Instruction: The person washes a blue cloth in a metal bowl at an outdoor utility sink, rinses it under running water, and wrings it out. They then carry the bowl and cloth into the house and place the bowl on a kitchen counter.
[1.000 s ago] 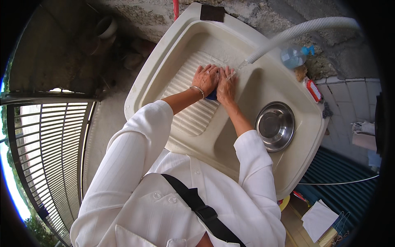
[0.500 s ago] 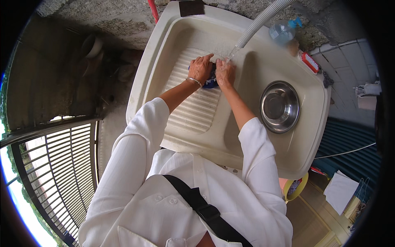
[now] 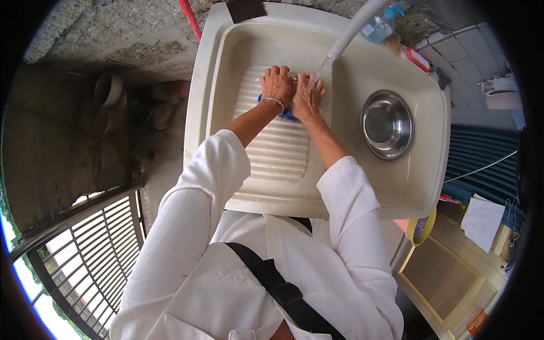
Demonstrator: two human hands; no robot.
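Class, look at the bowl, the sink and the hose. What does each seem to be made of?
Bowl: likely stainless steel, shiny and mirror-like. Sink: probably moulded plastic or resin, matt cream, with ridges. Hose: seemingly flexible plastic, pale grey and ribbed.

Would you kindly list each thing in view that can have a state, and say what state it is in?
Left hand: pressed on the blue cloth.
Right hand: pressed on the same cloth, under the water.
Blue cloth: bunched on the ribbed washboard, mostly covered by the hands.
Hose: running, water falling onto the hands.
Steel bowl: upright in the basin; contents unclear.
Spray bottle: lying on its side on the ledge.
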